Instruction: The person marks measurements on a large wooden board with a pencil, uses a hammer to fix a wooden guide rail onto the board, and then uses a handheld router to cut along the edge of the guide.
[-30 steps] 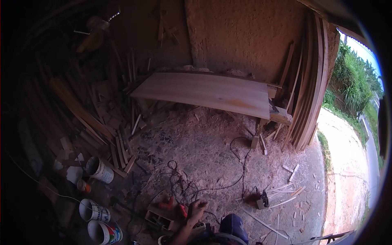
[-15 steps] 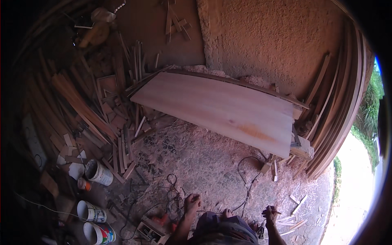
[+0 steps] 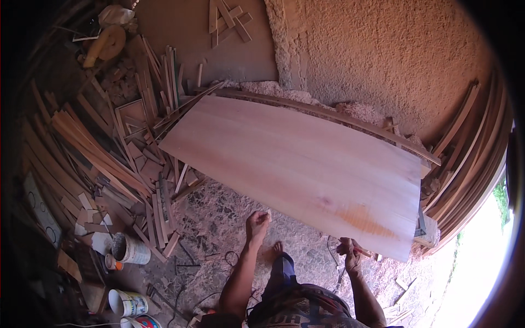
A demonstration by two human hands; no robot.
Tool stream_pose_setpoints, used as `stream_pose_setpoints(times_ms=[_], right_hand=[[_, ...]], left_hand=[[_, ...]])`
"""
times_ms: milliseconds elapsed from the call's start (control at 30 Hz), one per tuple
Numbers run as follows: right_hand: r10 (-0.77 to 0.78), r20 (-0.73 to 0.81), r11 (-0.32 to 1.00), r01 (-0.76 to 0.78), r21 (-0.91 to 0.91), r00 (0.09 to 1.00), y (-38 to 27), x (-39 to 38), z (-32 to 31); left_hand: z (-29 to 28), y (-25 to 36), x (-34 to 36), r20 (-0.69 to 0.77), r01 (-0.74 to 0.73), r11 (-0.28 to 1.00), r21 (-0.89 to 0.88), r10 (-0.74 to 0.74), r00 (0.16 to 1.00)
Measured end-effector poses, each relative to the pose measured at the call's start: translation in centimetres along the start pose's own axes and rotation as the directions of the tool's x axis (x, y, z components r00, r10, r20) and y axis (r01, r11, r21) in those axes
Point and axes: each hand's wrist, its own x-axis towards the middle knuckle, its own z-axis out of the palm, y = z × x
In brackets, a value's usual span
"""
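My left hand (image 3: 257, 224) is closed just below the near edge of a large pale wooden panel (image 3: 284, 153), with a small light object at its fingers that I cannot make out. My right hand (image 3: 350, 257), further right by the same edge, grips a thin reddish pencil-like stick (image 3: 362, 252). The panel lies on a rough support (image 3: 428, 232) along the wall, with an orange stain near its right end. My bare foot (image 3: 278, 249) shows on the floor between my hands.
Wooden strips and offcuts (image 3: 95, 156) pile up at the left, above white buckets (image 3: 128, 303). Long boards (image 3: 476, 153) lean at the right beside a bright opening. A rough wall (image 3: 372, 49) stands behind the panel. Cables (image 3: 208, 298) and shavings lie on the dusty floor.
The view has moved closer to the panel, which now appears larger and more slanted. Both my hands have risen toward its near edge. My right hand and its stick have come into view.
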Motion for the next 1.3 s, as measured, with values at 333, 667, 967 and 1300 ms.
stream_pose_setpoints(times_ms=[333, 667, 967, 1300], right_hand=[[0.059, -0.146, 0.998, -0.060, -0.003, 0.987, -2.2, 13.5, 7.3], [0.067, -0.063, 0.998, -0.068, -0.011, 0.996, -2.3, 23.7, 8.8], [0.089, 0.007, 0.996, -0.089, 0.000, 0.996, -2.7, 29.2, 9.8], [0.069, -0.038, 0.998, -0.070, -0.006, 0.997, -0.5, 33.0, 11.8]], left_hand=[[7.8, 5.5, 24.8, 0.155, -0.187, 0.853, 0.487, 0.126, 0.980], [11.9, 2.8, 37.3, 0.252, -0.287, 0.650, 0.704, 0.149, 0.956], [12.6, 2.8, 38.8, 0.197, -0.249, 0.623, 0.741, 0.153, 0.968], [14.1, 4.2, 37.5, 0.141, -0.169, 0.557, 0.813, 0.093, 0.986]])
